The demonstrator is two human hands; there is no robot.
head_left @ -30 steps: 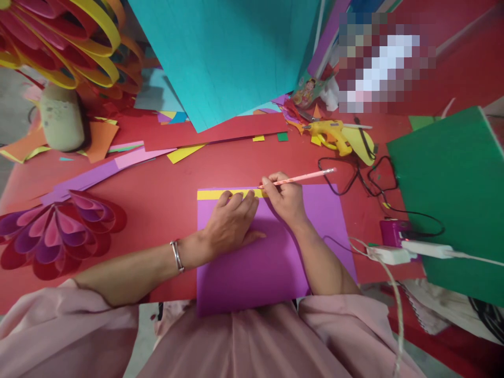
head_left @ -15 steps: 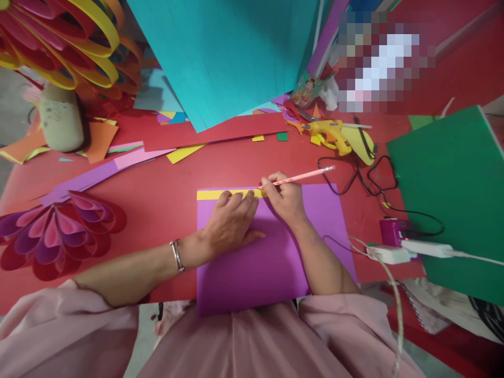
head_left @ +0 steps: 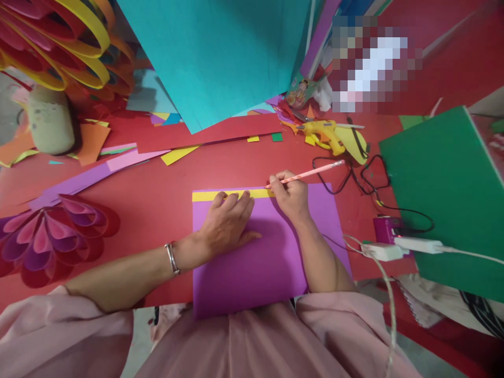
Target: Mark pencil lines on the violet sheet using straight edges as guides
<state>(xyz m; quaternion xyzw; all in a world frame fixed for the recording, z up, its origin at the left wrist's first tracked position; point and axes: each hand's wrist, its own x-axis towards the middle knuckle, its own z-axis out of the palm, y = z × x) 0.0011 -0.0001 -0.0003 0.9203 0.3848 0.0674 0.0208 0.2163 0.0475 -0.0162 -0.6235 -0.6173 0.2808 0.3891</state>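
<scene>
A purple sheet of paper lies on the red table in front of me, its near edge reaching my lap. Along its far edge runs a narrow yellow paper strip. My left hand lies flat, fingertips pressing the strip onto the sheet and thumb out to the side. Pinched in my right hand is a pink pencil, tip down at the upper edge of the strip near its right end, eraser pointing up and right. The right fingers partly cover that end of the strip.
A yellow glue gun with a black cord lies at the back right, near a purple power adapter with white plugs. Right stands a green board; behind is a teal sheet. A looped paper flower sits left.
The pencil tip has moved right along the edge of the yellow strip, with my right hand. My left hand stays pressed on the strip. The whole view has shifted slightly.
</scene>
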